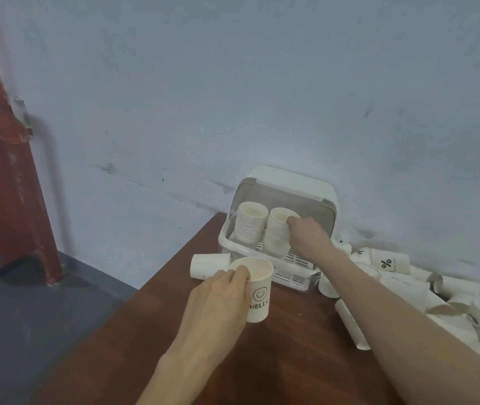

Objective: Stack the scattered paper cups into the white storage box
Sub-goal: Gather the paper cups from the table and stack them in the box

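Note:
The white storage box point(297, 185) stands against the wall with its lid raised. Inside lean two tall stacks of paper cups, the left stack point(249, 223) and the right stack point(277, 232). My right hand point(306, 232) grips the top cup of the right stack, with a finger over its rim. My left hand point(218, 299) holds an upright white cup point(259, 293) printed with a smiley and "HELLO" just in front of the box, fingers curled over its rim. Another cup point(208, 264) lies on its side behind it.
A heap of loose white cups point(390, 263) lies on the brown table point(285, 361) to the right of the box, partly under my right forearm. The table's left edge drops to a grey floor. A red column point(8, 176) stands at the left.

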The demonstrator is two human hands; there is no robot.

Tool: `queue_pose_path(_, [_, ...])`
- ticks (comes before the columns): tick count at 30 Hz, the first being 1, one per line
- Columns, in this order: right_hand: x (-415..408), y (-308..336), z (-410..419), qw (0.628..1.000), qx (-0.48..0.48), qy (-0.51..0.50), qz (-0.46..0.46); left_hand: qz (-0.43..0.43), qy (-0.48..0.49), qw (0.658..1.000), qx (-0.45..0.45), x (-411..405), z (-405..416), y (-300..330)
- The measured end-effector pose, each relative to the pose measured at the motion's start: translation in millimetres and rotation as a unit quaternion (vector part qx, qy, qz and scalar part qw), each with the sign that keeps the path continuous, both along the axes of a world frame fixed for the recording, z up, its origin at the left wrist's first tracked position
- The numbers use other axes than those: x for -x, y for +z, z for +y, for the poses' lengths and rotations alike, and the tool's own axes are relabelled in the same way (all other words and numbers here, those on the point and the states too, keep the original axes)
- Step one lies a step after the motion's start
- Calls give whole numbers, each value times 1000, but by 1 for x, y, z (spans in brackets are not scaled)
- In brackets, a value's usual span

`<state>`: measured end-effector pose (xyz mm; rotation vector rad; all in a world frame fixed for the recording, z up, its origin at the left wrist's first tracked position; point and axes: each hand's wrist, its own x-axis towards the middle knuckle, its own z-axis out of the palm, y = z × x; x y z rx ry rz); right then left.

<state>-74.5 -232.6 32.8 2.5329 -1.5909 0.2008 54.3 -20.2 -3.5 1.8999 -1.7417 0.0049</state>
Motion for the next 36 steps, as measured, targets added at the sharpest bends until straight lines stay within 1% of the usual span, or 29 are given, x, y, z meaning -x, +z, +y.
queue_pose_path(3, [-3,-5,1,1000,5,4,-6,6,1,1000,-4,-1,-6,4])
queue_pose_path(9, [-5,-10,6,1000,9,0,-22,54,20,998,18,-5,-21,20])
queue_pose_path(13, [-3,-13,8,999,13,13,-29,73,49,994,70,-14,-49,45])
queue_pose_path(17, [1,-20,5,999,44,26,-10,108,51,982,144,-17,-87,68])
queue_pose_path(23, [-1,-21,5,998,62,28,0,85,51,981,166,-25,-139,68])
queue_pose_path(27, [-2,-21,5,998,59,24,-4,64,41,985,153,-31,-162,60])
queue_pose_path(31, [-2,-23,4,998,53,18,-13,44,36,991,119,-34,-173,49])
queue_pose_path(36, [-2,-24,4,999,47,13,-23,-1,34,997,66,-35,-183,36])
